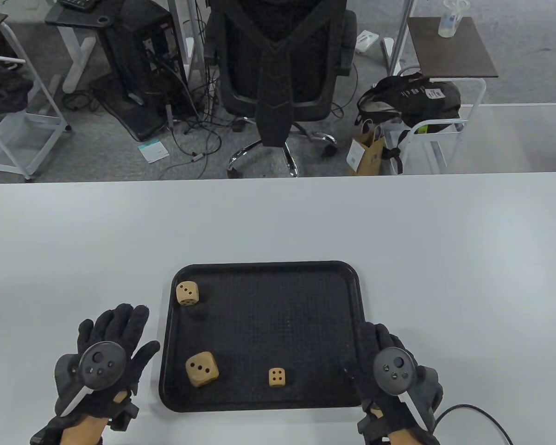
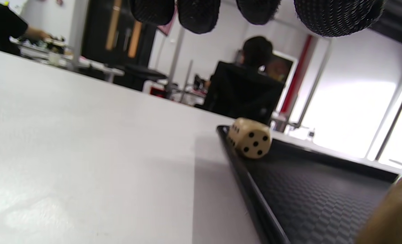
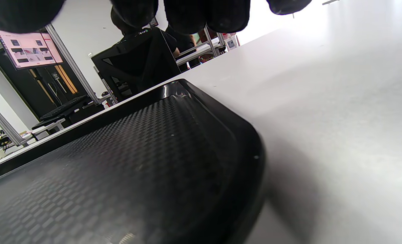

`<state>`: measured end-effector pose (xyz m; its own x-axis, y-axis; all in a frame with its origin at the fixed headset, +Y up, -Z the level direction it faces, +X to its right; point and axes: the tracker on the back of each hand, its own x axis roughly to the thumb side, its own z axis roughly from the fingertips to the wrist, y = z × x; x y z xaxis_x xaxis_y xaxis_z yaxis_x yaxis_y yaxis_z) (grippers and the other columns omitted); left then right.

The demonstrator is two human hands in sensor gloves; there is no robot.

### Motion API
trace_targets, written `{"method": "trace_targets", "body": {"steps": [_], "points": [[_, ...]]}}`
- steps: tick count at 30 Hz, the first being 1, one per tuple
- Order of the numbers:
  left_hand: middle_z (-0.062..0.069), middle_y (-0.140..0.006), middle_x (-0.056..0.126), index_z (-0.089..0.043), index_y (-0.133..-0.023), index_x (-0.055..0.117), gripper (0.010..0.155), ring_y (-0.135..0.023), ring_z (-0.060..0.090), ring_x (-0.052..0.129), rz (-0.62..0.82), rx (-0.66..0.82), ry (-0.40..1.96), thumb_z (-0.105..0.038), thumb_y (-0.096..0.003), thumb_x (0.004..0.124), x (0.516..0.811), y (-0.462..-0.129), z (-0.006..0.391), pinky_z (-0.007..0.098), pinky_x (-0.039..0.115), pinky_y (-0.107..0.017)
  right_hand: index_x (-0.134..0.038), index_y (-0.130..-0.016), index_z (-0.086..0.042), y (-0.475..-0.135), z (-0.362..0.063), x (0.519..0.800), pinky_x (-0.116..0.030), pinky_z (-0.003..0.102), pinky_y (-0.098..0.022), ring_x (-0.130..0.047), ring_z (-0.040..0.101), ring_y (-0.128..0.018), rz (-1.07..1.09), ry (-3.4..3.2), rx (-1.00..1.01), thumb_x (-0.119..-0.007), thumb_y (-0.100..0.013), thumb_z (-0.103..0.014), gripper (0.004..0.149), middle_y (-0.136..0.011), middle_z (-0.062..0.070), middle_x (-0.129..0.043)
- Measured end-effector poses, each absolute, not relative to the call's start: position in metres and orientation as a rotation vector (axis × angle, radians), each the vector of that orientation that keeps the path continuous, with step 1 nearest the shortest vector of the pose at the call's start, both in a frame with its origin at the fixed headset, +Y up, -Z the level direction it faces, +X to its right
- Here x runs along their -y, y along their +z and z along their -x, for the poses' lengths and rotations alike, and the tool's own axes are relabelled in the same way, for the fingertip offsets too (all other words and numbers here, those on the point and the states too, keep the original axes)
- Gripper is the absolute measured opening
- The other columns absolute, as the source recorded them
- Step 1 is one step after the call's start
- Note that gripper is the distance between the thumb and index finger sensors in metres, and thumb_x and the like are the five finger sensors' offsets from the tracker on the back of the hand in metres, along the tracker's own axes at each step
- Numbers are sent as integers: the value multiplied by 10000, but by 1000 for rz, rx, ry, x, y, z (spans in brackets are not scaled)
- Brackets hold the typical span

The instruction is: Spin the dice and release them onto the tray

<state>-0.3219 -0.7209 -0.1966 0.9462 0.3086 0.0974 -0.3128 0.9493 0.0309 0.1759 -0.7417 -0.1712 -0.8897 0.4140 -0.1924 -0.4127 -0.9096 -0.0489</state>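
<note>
With our left hand (image 1: 103, 359) and right hand (image 1: 394, 366) flat, fingers relaxed and holding nothing either side of the tray (image 1: 264, 266), where all three dice (image 1: 202, 368) lie, we should pinch one lightly, twist, and release low over its middle.

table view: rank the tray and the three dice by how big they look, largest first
1. tray
2. near-left die
3. far-left die
4. middle die

The last two look close in size, so their order is unsure.
</note>
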Motion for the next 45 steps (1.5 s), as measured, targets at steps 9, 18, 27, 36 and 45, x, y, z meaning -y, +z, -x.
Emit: {"method": "trace_targets", "body": {"steps": [9, 18, 27, 36, 45], "points": [[131, -1168, 458, -319, -1077, 451, 727, -1066, 490, 522, 17, 118, 289, -599, -434, 644, 738, -198, 313, 722, 264, -771, -424, -1058, -376, -173, -176, 745, -452, 599, -772, -502, 309, -1056, 311, 2713, -23, -654, -338, -653, 805, -1145, 0, -432], [131, -1167, 458, -319, -1077, 451, 727, -1066, 485, 522, -4, 158, 295, -599, -434, 643, 735, -193, 308, 721, 268, -772, -417, -1056, -384, -174, -172, 747, -443, 600, -778, -488, 303, -1063, 320, 2731, -10, -656, -339, -650, 801, -1148, -9, -418], [132, -1168, 451, -318, -1076, 453, 726, -1067, 485, 517, 13, 180, 294, -599, -435, 644, 738, -193, 305, 719, 272, -773, -401, -1058, -388, -172, -166, 745, -438, 600, -780, -474, 300, -1067, 261, 2750, 15, -654, -339, -652, 806, -1151, -12, -401], [131, -1167, 452, -316, -1076, 454, 727, -1065, 485, 520, 9, 190, 291, -598, -434, 644, 738, -192, 303, 718, 276, -773, -398, -1058, -390, -171, -163, 745, -438, 599, -781, -471, 299, -1068, 256, 2768, 10, -652, -340, -653, 806, -1152, -14, -396], [132, -1167, 451, -316, -1076, 455, 726, -1065, 482, 523, 10, 191, 291, -598, -434, 644, 738, -191, 302, 717, 278, -773, -399, -1057, -391, -171, -162, 745, -437, 599, -781, -468, 298, -1069, 256, 2785, -8, -653, -339, -652, 805, -1152, -15, -394]]}}
